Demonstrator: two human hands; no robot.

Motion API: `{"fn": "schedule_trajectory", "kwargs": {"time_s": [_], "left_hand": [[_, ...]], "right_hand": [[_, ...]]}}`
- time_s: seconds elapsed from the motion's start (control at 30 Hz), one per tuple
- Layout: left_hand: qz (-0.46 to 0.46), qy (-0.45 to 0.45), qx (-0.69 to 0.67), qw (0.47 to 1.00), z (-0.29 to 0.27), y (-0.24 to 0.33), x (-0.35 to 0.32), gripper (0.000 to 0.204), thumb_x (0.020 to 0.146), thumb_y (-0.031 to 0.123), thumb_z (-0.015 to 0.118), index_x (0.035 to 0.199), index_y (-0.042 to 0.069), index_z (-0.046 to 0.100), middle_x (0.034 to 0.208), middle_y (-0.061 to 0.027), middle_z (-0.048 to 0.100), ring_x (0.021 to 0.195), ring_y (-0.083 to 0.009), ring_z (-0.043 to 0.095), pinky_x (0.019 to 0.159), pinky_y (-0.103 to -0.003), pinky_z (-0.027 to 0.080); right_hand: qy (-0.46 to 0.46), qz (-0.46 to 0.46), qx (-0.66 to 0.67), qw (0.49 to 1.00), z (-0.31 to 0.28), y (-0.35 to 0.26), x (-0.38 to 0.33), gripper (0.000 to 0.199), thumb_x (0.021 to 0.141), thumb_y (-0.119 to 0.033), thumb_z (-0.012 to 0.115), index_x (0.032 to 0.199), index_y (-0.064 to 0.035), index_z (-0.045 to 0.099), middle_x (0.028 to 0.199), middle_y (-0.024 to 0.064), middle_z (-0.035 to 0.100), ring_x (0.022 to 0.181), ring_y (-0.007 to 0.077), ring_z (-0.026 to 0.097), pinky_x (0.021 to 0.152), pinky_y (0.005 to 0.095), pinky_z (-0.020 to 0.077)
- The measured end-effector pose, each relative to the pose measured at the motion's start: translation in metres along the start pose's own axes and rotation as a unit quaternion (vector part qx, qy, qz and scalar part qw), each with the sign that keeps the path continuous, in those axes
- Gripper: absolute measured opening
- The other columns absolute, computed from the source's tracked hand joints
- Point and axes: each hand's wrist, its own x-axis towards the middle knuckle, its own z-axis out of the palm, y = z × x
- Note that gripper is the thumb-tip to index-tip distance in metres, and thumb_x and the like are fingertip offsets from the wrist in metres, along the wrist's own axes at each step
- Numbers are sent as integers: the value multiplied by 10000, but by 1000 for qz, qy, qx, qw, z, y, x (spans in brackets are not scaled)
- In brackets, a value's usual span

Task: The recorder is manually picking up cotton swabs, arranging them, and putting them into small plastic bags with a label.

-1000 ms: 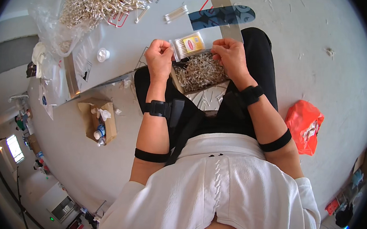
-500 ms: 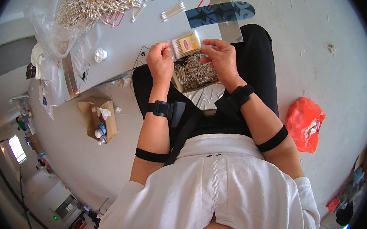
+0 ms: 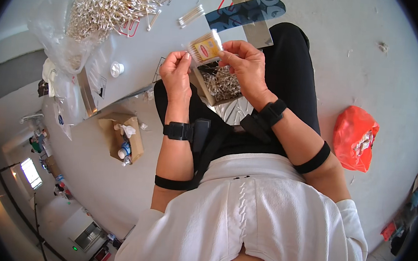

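Observation:
A clear packet of cotton swabs (image 3: 204, 48) with a yellow label is held up over my lap, tilted. My right hand (image 3: 247, 70) pinches its right end, thumb in front. My left hand (image 3: 176, 78) is closed at the packet's lower left edge, thumb and finger pressed together on the wrapping. Just below the packet, an open cardboard box (image 3: 206, 92) on my lap holds many loose swabs (image 3: 221, 84). On the table beyond lie a small row of swabs (image 3: 192, 16) and a dark blue patterned strip (image 3: 245, 13).
A large heap of swabs (image 3: 111, 7) spills from a clear plastic bag (image 3: 55, 25) onto the table (image 3: 141, 51). Near the table's edge stands a small white tub (image 3: 117, 69). On the floor are a carton with bottles (image 3: 137, 142) and a red plastic bag (image 3: 349, 127).
The packet has shifted slightly left and tilted more, with both hands moving along. My right fingers have closed onto its right end, where they were spread before.

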Motion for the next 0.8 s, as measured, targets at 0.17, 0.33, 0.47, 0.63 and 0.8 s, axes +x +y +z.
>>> {"fn": "schedule_trajectory", "kwargs": {"time_s": [0.17,0.33,0.47,0.63,0.8], "left_hand": [[55,-44,-164,984,-2,27,-1,37,899,34,596,919,4,601,862,-20,608,778,-82,537,697,-225,446],[41,-95,-245,964,3,54,-6,81,916,67,576,960,-2,575,944,-69,627,863,-149,598,797,-294,491],[33,-121,-265,956,13,74,-16,115,924,90,563,976,-12,565,979,-111,641,858,-186,629,808,-328,513],[31,-147,-285,946,14,77,-15,71,918,64,577,947,1,561,954,-98,643,873,-185,638,803,-319,527],[46,-144,-288,946,19,83,-22,64,910,49,587,945,2,562,935,-93,646,854,-178,642,799,-304,532]], "right_hand": [[-83,-80,40,993,11,-30,-19,111,825,-43,678,927,-13,645,841,33,661,681,83,633,531,190,441],[-125,-83,96,984,23,-55,-40,91,819,-21,680,876,-18,609,856,26,649,693,80,634,543,196,462],[-136,-111,134,975,29,-70,-54,141,807,0,692,900,-6,587,861,26,632,695,72,622,595,205,501],[-146,-135,93,976,31,-83,-65,164,816,-31,698,927,5,582,873,33,626,690,71,610,612,216,518],[-138,-97,88,982,29,-93,-72,168,837,-82,687,943,12,596,859,32,630,705,68,610,602,214,506]]}}
